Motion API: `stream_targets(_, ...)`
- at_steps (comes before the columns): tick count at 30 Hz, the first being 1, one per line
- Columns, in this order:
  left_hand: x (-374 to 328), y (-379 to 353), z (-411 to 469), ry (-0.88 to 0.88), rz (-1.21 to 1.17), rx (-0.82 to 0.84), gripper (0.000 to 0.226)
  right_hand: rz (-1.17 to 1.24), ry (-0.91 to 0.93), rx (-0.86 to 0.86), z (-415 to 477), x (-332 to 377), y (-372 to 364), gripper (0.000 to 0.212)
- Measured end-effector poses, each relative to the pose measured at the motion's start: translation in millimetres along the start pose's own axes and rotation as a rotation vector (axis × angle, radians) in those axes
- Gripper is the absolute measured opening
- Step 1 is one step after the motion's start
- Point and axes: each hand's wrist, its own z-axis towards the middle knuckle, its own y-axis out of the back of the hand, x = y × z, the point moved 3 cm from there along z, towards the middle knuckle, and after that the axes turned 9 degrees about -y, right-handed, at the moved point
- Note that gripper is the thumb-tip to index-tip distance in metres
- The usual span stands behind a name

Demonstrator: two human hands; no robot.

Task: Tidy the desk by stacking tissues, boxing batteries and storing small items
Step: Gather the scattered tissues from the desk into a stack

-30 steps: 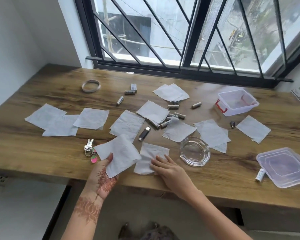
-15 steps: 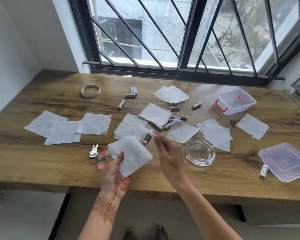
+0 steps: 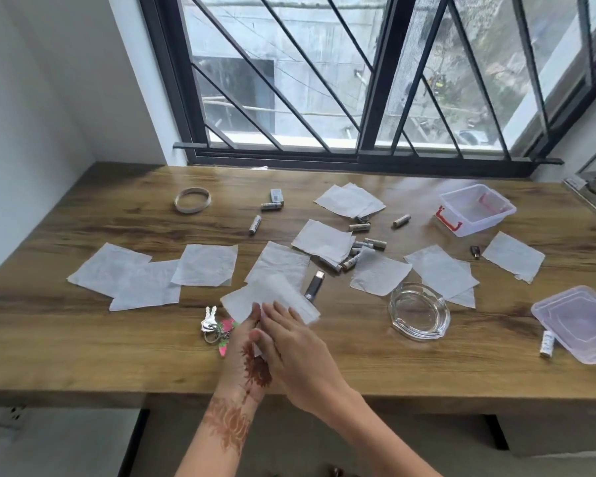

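Far left of the table [image 3: 83, 342], three tissues [image 3: 145, 277] lie flat and overlapping, loose, not stacked. Tape ring [image 3: 192, 200] far-left, alone. Keys [image 3: 211, 323] with a pink tag sit near edge, just left of the hands.

Left hand [image 3: 246, 352], hennaed, holds a tissue stack [image 3: 269, 299] from below, thumb on top; fingers clenched on the stack, likely so it works as a collecting pile off the table. Right hand [image 3: 296, 346] lies flat over the stack's near part, fingers extended, pressing a sheet down onto it; cannot tell whether it pinches anything. Judgement: stacking step, early, most tissues still spread out.

Under the stack's far edge another tissue [image 3: 283, 261] lies on the table. Lighter [image 3: 314, 285] just right of the stack. Centre: tissue [image 3: 322, 242] partly covering a cluster of batteries [image 3: 362, 251]; more loose batteries farther left [image 3: 255, 224] and far [image 3: 401, 221]. Small grey box [image 3: 276, 196] far centre. Two overlapped tissues [image 3: 350, 201] far, near the window.

Right of centre: tissue [image 3: 379, 273], glass ashtray [image 3: 418, 311] near it, tissues [image 3: 441, 270] touching the ashtray's far side. Open plastic box [image 3: 475, 208] with red latches far right, empty, presumably for batteries. Small dark item [image 3: 475, 251], then one tissue [image 3: 513, 256]. Lid [image 3: 578, 321] near right edge, off the box, one battery [image 3: 547, 343] touching its left side.
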Motion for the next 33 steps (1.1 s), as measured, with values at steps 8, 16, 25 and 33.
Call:
stream_targets(8,-33.7,35.2,10.4,-0.087,0.021,-0.11,0.035,-0.176,0.047,-0.078,77.6,-66.1,4.2,0.049)
stream_targets(16,-47.0,51.6,16.8,-0.121,-0.023,-0.143,0.04,-0.271,0.158,-0.047,110.0,-81.7,-11.2,0.025)
stream_targets(25,-49.8,49.0,23.1,-0.161,0.024,-0.19,0.037,0.141,-0.115,-0.307,112.6,-74.7,-3.7,0.016)
stream_targets(33,-42.8,35.9,34.0,-0.162,-0.041,-0.184,0.035,0.55,-0.19,-0.417,103.3,-48.1,35.9,0.012)
